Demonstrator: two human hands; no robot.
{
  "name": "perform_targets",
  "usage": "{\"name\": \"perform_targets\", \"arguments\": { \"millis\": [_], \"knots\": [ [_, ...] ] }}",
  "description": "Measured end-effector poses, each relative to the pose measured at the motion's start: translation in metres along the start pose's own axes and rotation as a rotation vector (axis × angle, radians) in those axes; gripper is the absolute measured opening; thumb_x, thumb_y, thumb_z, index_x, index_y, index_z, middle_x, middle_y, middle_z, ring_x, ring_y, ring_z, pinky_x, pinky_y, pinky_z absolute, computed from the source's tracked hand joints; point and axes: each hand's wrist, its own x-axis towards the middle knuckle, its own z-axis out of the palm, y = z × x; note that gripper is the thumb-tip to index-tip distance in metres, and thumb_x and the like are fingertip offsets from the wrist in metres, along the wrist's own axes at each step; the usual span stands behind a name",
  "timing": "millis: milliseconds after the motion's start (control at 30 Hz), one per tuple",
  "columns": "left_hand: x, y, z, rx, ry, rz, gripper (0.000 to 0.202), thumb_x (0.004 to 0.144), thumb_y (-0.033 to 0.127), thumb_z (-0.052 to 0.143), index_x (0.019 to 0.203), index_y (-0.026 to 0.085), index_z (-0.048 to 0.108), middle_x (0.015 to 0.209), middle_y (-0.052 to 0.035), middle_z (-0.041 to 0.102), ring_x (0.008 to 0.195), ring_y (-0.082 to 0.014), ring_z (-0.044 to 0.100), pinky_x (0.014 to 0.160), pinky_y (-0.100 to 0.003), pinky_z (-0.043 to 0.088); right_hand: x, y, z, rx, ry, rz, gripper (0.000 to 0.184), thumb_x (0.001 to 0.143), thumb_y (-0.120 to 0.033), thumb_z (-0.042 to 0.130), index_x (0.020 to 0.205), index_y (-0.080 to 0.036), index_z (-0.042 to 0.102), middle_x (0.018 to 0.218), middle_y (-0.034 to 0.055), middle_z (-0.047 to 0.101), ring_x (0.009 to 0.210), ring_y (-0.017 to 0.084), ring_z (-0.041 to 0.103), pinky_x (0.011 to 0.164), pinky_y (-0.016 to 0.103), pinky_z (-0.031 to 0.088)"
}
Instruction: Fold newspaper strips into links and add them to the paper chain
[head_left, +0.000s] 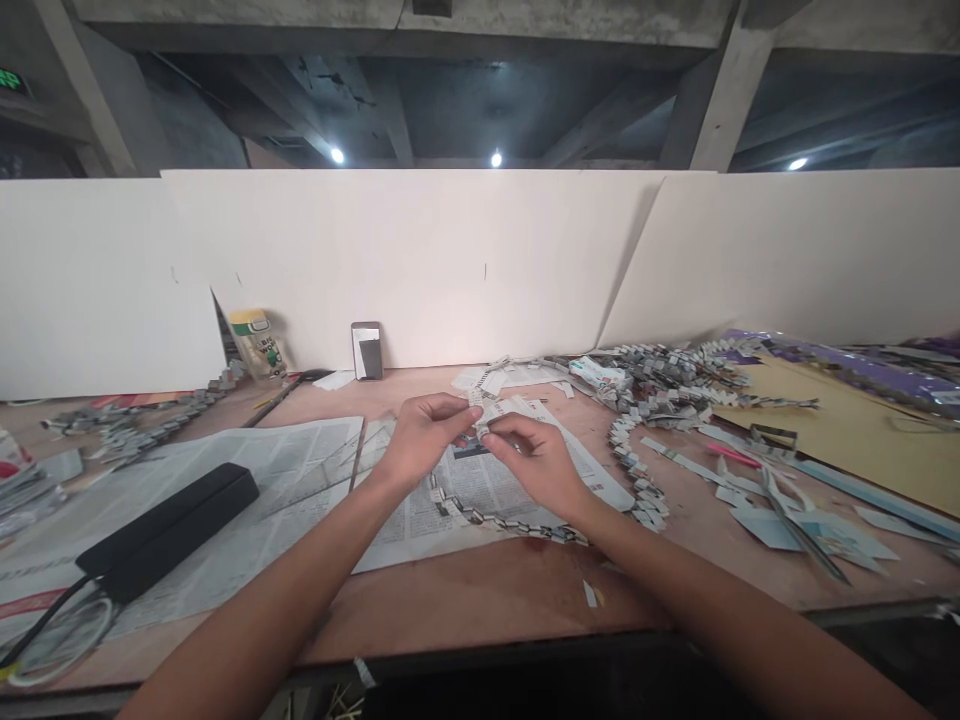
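Both my hands meet above the middle of the table. My left hand point(424, 432) pinches a small folded strip of newspaper point(478, 405) from the left, and my right hand point(534, 458) pinches the same piece from the right. A woven chain of folded paper links point(499, 520) trails below my hands across a sheet of newspaper point(480, 490). The fingers of each hand are closed on the paper piece.
A black box with a cable point(169, 528) lies on newspaper at the left. A phone point(367, 350) and a can point(259, 342) lean on the white board behind. More paper chains point(660, 385), scissors point(799, 525), a pink pen point(731, 455) and brown cardboard point(840, 425) lie to the right.
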Motion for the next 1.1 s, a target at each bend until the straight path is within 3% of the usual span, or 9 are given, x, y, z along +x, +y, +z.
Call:
{"name": "perform_targets", "arguments": {
  "millis": [100,267,467,667,767,933,1100],
  "knots": [
    [-0.001,-0.001,0.0,-0.032,-0.032,0.003,0.023,0.065,0.037,0.073,0.068,0.014,0.069,0.066,-0.0026,0.062,0.064,-0.0147,0.059,0.059,-0.027,0.052,0.002,0.002,0.001,0.156,0.027,0.162,0.016,0.075,-0.033,0.066,0.074,-0.02,0.055,0.067,-0.0007,0.059,0.064,0.014,0.056,0.061,0.028,0.045],
    [-0.001,-0.003,0.001,-0.009,-0.019,0.006,0.023,0.067,0.036,0.072,0.069,0.014,0.067,0.067,-0.0029,0.063,0.065,-0.0163,0.061,0.058,-0.028,0.052,0.004,0.005,0.003,0.326,0.03,0.262,0.018,0.071,-0.031,0.068,0.074,-0.019,0.054,0.062,-0.0034,0.056,0.059,0.011,0.052,0.06,0.026,0.042],
    [-0.009,-0.007,0.008,0.364,0.082,0.31,0.016,0.077,0.03,0.062,0.079,0.018,0.072,0.077,-0.004,0.071,0.072,-0.0191,0.065,0.066,-0.03,0.052,0.005,-0.006,0.006,0.531,0.074,0.419,0.02,0.063,-0.025,0.073,0.067,-0.018,0.054,0.057,-0.0057,0.05,0.053,0.009,0.048,0.056,0.025,0.04],
    [-0.012,-0.012,0.005,0.488,-0.081,0.493,0.029,0.084,0.022,0.051,0.108,0.022,0.066,0.106,-0.0047,0.069,0.095,-0.0207,0.064,0.076,-0.032,0.054,0.009,-0.005,-0.002,0.835,0.052,0.638,0.017,0.062,-0.016,0.073,0.07,-0.016,0.058,0.061,-0.0038,0.054,0.055,0.007,0.049,0.055,0.021,0.042],
    [-0.007,-0.015,0.0,0.513,-0.151,0.571,0.029,0.084,0.021,0.051,0.109,0.021,0.065,0.109,-0.0053,0.067,0.099,-0.0202,0.063,0.08,-0.033,0.054,0.01,-0.003,-0.005,0.917,0.026,0.73,0.015,0.064,-0.014,0.072,0.072,-0.015,0.06,0.062,-0.0033,0.056,0.056,0.006,0.051,0.056,0.019,0.044],
    [-0.001,-0.016,-0.004,0.539,-0.109,0.559,0.019,0.085,0.025,0.053,0.097,0.019,0.067,0.091,-0.0053,0.07,0.081,-0.017,0.064,0.072,-0.03,0.053,0.01,-0.004,-0.009,0.833,-0.032,0.671,0.018,0.069,-0.027,0.072,0.076,-0.017,0.059,0.065,-0.0016,0.06,0.059,0.009,0.056,0.056,0.021,0.045],
    [-0.002,-0.015,-0.004,0.542,-0.026,0.425,0.021,0.083,0.033,0.056,0.093,0.017,0.067,0.085,-0.0054,0.07,0.075,-0.0174,0.064,0.068,-0.029,0.051,0.011,-0.004,-0.015,0.412,0.033,0.295,0.02,0.072,-0.033,0.07,0.082,-0.019,0.059,0.064,-0.0016,0.06,0.056,0.011,0.054,0.055,0.025,0.044]
  ]
}}
